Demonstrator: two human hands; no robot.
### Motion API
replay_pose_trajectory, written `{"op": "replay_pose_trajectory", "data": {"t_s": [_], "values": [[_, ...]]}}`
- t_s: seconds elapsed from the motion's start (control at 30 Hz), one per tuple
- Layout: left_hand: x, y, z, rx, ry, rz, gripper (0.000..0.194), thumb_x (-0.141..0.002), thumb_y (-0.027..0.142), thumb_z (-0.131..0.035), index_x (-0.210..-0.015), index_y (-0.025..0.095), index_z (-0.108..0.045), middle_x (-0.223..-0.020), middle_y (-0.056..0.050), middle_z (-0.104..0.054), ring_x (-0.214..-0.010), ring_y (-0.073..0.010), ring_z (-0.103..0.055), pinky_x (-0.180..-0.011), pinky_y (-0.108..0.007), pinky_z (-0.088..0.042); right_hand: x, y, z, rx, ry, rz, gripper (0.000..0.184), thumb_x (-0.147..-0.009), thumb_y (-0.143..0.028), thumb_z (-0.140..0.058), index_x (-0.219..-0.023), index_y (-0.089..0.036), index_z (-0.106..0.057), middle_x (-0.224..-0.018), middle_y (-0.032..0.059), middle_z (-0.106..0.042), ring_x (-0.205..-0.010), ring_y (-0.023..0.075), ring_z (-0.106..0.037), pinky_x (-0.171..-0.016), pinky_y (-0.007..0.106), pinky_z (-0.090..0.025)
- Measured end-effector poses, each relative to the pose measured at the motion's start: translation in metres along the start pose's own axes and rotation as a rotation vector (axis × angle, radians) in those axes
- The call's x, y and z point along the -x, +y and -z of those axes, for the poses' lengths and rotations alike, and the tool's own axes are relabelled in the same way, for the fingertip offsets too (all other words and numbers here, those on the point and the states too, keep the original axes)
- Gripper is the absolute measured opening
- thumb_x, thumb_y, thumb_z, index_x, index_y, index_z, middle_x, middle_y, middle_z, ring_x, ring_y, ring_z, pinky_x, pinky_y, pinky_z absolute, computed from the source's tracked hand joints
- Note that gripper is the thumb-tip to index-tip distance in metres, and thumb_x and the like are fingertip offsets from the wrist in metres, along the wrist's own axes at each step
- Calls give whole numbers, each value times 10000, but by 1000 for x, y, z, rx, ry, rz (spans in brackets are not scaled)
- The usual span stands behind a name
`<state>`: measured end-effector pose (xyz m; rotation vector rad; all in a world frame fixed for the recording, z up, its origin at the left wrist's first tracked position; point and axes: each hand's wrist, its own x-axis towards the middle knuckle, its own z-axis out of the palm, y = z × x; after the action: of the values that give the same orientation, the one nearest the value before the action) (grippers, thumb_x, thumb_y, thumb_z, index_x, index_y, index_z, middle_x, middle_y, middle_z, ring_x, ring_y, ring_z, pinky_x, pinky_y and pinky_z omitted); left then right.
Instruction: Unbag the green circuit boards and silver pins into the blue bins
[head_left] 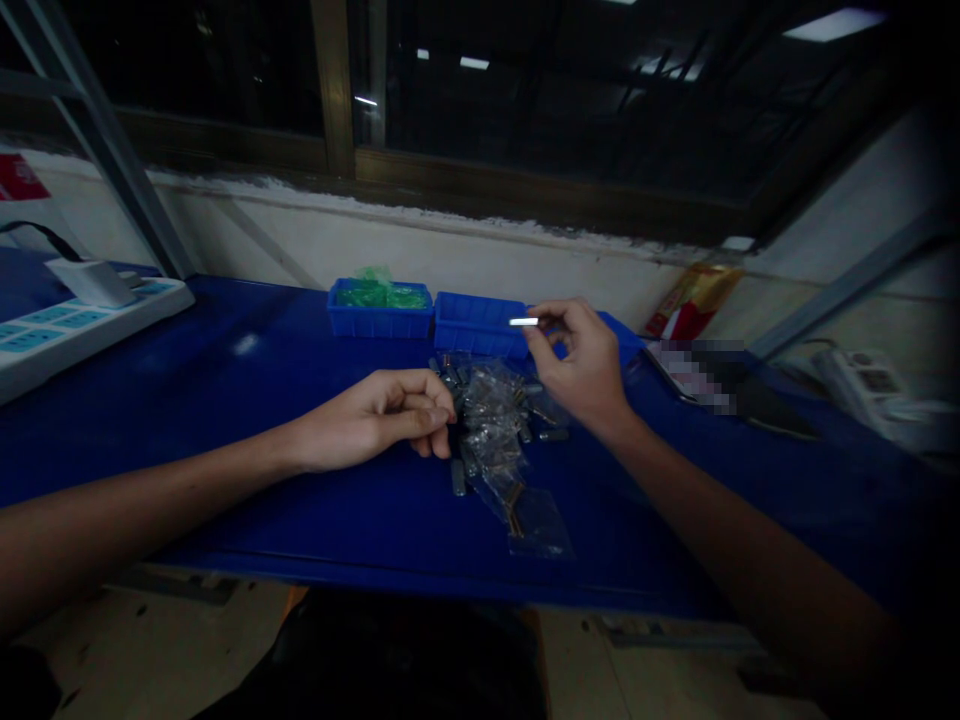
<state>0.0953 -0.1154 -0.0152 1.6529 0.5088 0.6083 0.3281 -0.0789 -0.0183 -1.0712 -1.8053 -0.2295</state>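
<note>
My right hand (577, 360) is raised above the pile, its thumb and index finger pinching a small shiny metal bar (523, 321) that points left. My left hand (401, 415) hovers at the left edge of the pile with its fingers curled and the thumb pressed in; whatever it may hold is hidden. Between and below the hands lies a heap of clear plastic bags (491, 430), some with copper-coloured pins (514, 510) inside. Loose grey metal pieces (458, 477) are scattered around the bags.
Along the wall stand a blue bin (381, 322) with green plastic wrap (379, 290) and another blue bin (480, 335); a third is partly behind my right hand. A white power strip (97, 330) lies at left. A dark flat object (757, 395) rests at right on the blue table (247, 530).
</note>
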Motion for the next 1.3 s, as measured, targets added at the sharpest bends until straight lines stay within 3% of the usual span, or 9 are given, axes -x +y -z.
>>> {"op": "replay_pose_trajectory", "data": {"t_s": [0.2,0.33,0.43,0.57,0.7,0.83,0.93,1.1,1.3], "values": [[1,0,-1,-133,-3,-24,92,-835,172,-417,-767,126,-460,-682,-29,-598,-619,-96,-547,-586,-227,-423,-5,42,-14,132,36,-33,130,-716,-120,-522,-827,-143,-585,-770,55,-572,-695,164,-559,-642,297,-458],[5,-3,-2,-599,-40,-169,63,-786,110,-431,-784,138,-488,-722,-19,-582,-649,-109,-530,-596,-237,-409,-4,53,-22,167,-34,-28,127,-714,-135,-527,-820,-161,-593,-778,55,-603,-715,179,-573,-688,316,-459],[8,-6,-6,-882,-122,-299,179,-739,61,-455,-880,147,-525,-820,-29,-577,-760,-134,-527,-691,-264,-417,-4,56,-22,180,-68,-22,133,-734,-153,-517,-833,-165,-604,-788,58,-617,-738,185,-579,-709,317,-457],[8,-8,-8,-986,-200,-341,243,-755,149,-531,-997,174,-527,-989,-49,-567,-927,-174,-513,-870,-331,-374,-3,57,-20,229,-114,3,165,-757,-161,-501,-872,-159,-619,-825,70,-624,-801,197,-571,-738,325,-451],[6,-8,-6,-995,-220,-324,163,-768,182,-545,-930,180,-545,-910,-33,-590,-885,-172,-513,-818,-317,-388,0,54,-20,294,-185,62,279,-778,-206,-505,-1039,-143,-582,-935,104,-605,-889,227,-537,-813,389,-419],[4,-10,0,-992,-173,-313,90,-788,158,-515,-875,165,-534,-849,-28,-587,-820,-154,-510,-753,-290,-397,2,38,-13,284,-199,99,334,-791,-254,-510,-1108,-153,-537,-988,108,-572,-932,241,-506,-831,438,-395],[2,-11,7,-1005,18,-299,69,-798,189,-505,-855,153,-523,-809,-31,-563,-763,-145,-503,-688,-273,-402,4,10,-4,215,-225,111,278,-804,-285,-499,-1050,-168,-554,-961,93,-566,-933,231,-497,-822,425,-391],[-2,-11,16,-972,300,-258,118,-807,266,-499,-801,149,-517,-743,-16,-557,-693,-129,-505,-638,-261,-396,15,-48,3,100,-510,232,311,-769,-316,-556,-1047,-180,-525,-947,71,-588,-914,229,-489,-775,385,-370],[-2,-9,12,-784,296,-254,155,-814,283,-495,-809,132,-532,-729,-7,-576,-664,-99,-531,-608,-218,-412,23,-60,-3,79,-517,287,140,-831,-264,-470,-896,-162,-541,-831,62,-577,-793,186,-489,-719,332,-363]]}}
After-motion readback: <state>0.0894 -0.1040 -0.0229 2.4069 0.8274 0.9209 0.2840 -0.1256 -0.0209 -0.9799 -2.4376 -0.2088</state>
